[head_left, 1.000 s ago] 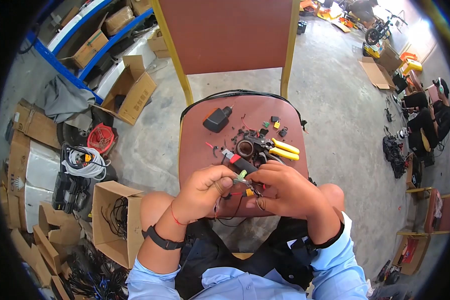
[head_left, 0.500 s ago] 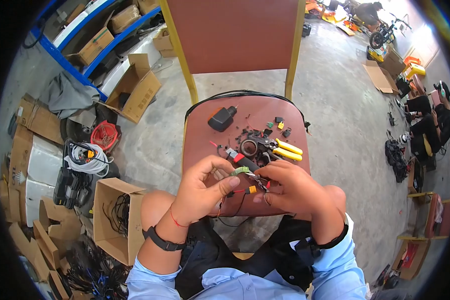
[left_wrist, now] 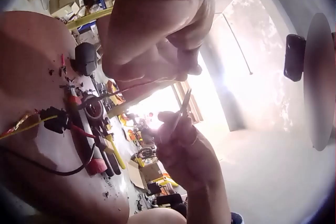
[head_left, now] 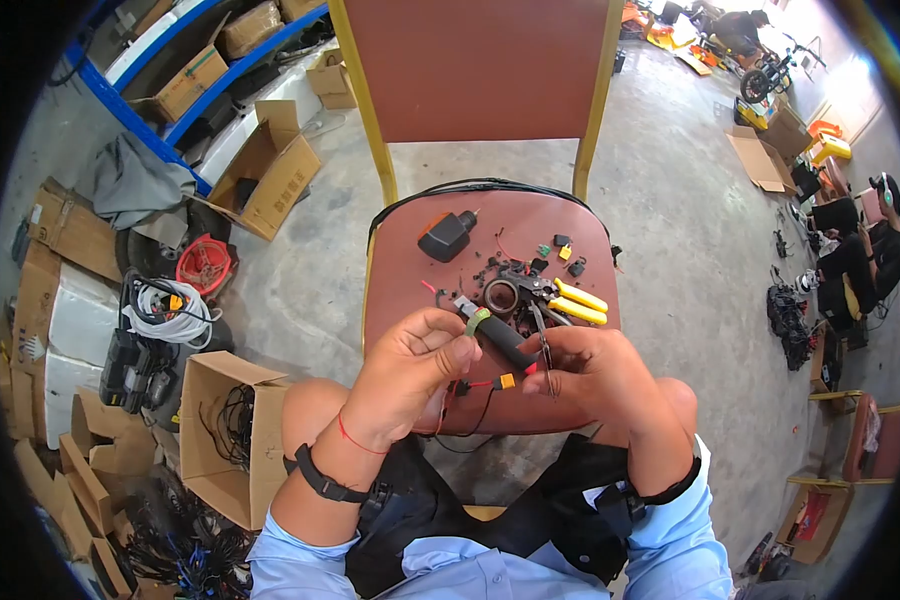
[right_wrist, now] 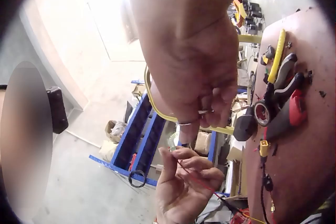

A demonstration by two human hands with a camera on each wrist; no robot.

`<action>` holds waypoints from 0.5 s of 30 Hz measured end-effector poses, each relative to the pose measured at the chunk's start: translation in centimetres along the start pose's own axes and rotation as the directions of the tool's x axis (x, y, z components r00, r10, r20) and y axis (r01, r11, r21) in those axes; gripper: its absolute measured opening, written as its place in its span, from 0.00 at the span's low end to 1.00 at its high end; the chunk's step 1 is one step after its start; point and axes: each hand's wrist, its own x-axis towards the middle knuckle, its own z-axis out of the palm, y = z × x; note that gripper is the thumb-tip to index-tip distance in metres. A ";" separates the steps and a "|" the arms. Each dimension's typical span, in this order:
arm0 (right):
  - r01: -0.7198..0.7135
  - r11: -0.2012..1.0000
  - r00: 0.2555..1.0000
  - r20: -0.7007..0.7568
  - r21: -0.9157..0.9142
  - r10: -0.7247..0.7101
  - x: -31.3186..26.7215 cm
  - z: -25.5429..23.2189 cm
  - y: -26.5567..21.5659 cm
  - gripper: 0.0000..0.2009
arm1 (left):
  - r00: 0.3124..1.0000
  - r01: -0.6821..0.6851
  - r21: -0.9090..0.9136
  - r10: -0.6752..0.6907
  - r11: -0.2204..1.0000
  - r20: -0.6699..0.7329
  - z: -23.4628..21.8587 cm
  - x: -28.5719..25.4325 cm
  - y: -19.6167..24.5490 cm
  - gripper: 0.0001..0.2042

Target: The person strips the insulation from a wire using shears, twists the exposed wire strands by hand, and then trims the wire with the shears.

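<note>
Green piece: the small green piece (head_left: pixel 479 320) is in the air over the seat (head_left: pixel 400 270), towards its near edge; likely very light, and rather soft, so a hard squeeze might bend it.
Where to hold: take it by one end, between thumb and fingertip, and support the thin red wire (right_wrist: pixel 195 176) so it doesn't tug.
Left hand: your left hand (head_left: pixel 420 360) pinches the green piece between thumb and forefinger.
Right hand: your right hand (head_left: pixel 600 370) grips the slim metal tool (left_wrist: pixel 184 103), apart from the green piece.
Change: half a second ago the tool's tips met the green piece; now you have a gap between them, and the tool stands steeper.
</note>
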 end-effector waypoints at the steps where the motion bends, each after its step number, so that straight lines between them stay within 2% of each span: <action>1: 0.054 0.999 0.999 -0.001 -0.007 -0.054 0.1 0.2 0.4 0.20 | 1.000 0.007 -0.030 -0.007 1.000 -0.002 0.0 0.1 0.0 0.09; 2: 0.108 0.994 0.994 -0.001 -0.015 -0.108 0.2 0.3 0.7 0.19 | 1.000 0.015 -0.060 -0.015 0.998 -0.005 0.0 0.2 0.0 0.09; 5: 0.050 0.998 0.998 0.043 0.032 -0.052 0.0 0.4 -0.3 0.19 | 1.000 0.030 -0.014 -0.030 0.999 0.007 0.8 0.2 0.6 0.08; 8: 0.053 0.998 0.995 0.083 -0.022 -0.052 0.0 0.3 -1.0 0.20 | 0.999 0.043 0.008 -0.043 0.999 0.013 0.8 0.2 1.0 0.08; 11: 0.144 0.986 0.986 0.098 -0.084 -0.136 -0.1 0.5 -0.9 0.19 | 0.997 -0.055 0.166 0.064 0.985 -0.047 0.9 0.2 0.7 0.10; 14: 0.073 0.994 0.992 0.114 -0.085 -0.063 -0.3 0.4 -1.9 0.20 | 0.989 -0.121 0.253 0.139 0.960 -0.056 0.6 0.3 0.5 0.12; 15: 0.115 0.989 0.990 0.095 -0.093 -0.106 -0.1 0.5 -1.6 0.20 | 0.984 -0.153 0.275 0.171 0.949 -0.043 0.5 0.4 0.4 0.12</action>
